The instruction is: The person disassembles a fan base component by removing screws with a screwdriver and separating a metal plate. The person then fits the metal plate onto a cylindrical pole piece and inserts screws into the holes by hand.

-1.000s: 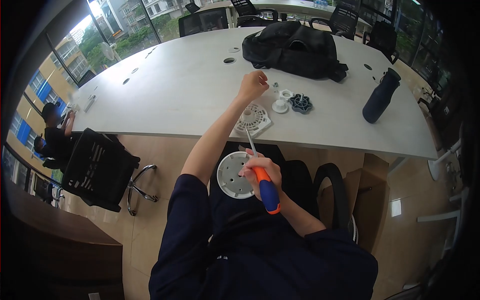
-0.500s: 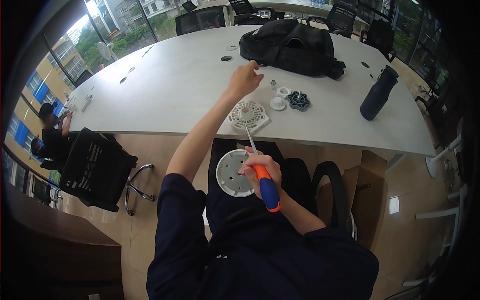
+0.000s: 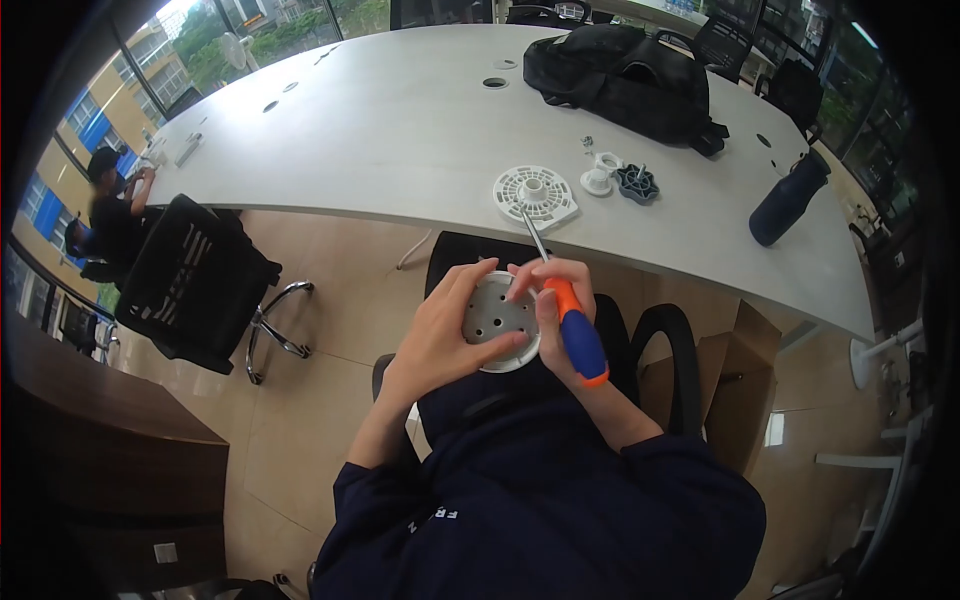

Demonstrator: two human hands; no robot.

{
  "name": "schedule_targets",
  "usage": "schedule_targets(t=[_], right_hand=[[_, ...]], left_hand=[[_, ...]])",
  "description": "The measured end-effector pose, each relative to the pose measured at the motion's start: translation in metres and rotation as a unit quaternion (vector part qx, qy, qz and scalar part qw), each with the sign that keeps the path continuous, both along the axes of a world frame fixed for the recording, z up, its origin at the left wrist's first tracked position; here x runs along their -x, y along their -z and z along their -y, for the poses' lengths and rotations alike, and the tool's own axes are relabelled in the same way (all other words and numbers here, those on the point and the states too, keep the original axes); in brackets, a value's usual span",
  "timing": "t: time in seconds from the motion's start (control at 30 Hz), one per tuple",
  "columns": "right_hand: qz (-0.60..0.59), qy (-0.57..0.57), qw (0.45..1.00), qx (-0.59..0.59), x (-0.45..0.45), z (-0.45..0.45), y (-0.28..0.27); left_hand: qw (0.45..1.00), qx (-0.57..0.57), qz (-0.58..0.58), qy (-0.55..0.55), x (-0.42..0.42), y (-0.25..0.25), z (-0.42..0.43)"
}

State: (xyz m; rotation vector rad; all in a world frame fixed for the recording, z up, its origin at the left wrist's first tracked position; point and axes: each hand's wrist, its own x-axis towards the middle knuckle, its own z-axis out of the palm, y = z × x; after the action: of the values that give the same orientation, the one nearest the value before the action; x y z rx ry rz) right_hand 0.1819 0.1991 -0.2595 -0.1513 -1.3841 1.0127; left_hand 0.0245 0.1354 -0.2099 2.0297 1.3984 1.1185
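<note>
A round white plastic part [image 3: 485,321] with several small holes in its grey face is held above my lap. Curled about its left side, my left hand [image 3: 440,330] grips it, the thumb lying across the lower face. My right hand [image 3: 562,320] is closed on a screwdriver [image 3: 583,345] with an orange and blue handle, its shaft pointing up and away from me. Fingers of that hand also meet the part's right rim. Just past the screwdriver tip, a white slotted plastic disc [image 3: 533,196] with a raised hub lies at the table's near edge.
On the white table [image 3: 380,130] are small white plastic pieces [image 3: 597,180], a dark star-shaped knob [image 3: 637,184], small screws [image 3: 588,145], a black backpack [image 3: 625,85] and a dark bottle [image 3: 790,200]. A chair [image 3: 195,285] and a seated person [image 3: 118,205] are left; a cardboard box [image 3: 735,385] is right.
My left hand has come back from over the table and taken hold of the round white part. My right hand still holds the screwdriver. The view has shifted.
</note>
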Motion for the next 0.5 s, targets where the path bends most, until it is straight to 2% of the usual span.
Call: schedule_targets(t=[0.07,0.13,0.2,0.27,0.3,0.33,0.37,0.43,0.5], right_hand=[[-0.004,0.017,0.999,0.031,-0.007,-0.005,-0.009],[0.069,0.124,0.99,-0.017,-0.043,-0.028,-0.013],[0.044,0.152,0.987,0.013,-0.078,-0.043,-0.019],[0.053,0.242,0.967,0.064,-0.116,-0.052,-0.02],[0.054,0.244,0.966,0.064,-0.131,-0.056,-0.022],[0.03,0.266,0.956,0.12,-0.145,-0.057,-0.023],[0.006,0.286,0.942,0.176,-0.155,-0.058,-0.023],[-0.028,0.259,0.945,0.198,-0.166,-0.065,-0.02],[-0.064,0.209,0.951,0.218,-0.165,-0.065,-0.015]], left_hand=[[0.999,-0.008,0.003,-0.048,-0.003,0.008,0.002],[0.998,-0.038,0.017,-0.049,-0.003,0.012,0.0],[0.996,-0.056,0.029,-0.067,-0.003,0.018,0.002],[0.993,-0.07,0.038,-0.082,-0.004,0.017,0.004],[0.993,-0.076,-0.018,-0.094,-0.005,0.011,0.006],[0.988,-0.081,-0.073,-0.106,-0.006,0.007,0.007],[0.989,-0.08,-0.072,-0.103,-0.008,0.005,0.007],[0.973,-0.135,-0.139,-0.123,-0.011,0.003,0.005],[0.972,-0.132,-0.161,-0.105,-0.011,0.001,0.001]])
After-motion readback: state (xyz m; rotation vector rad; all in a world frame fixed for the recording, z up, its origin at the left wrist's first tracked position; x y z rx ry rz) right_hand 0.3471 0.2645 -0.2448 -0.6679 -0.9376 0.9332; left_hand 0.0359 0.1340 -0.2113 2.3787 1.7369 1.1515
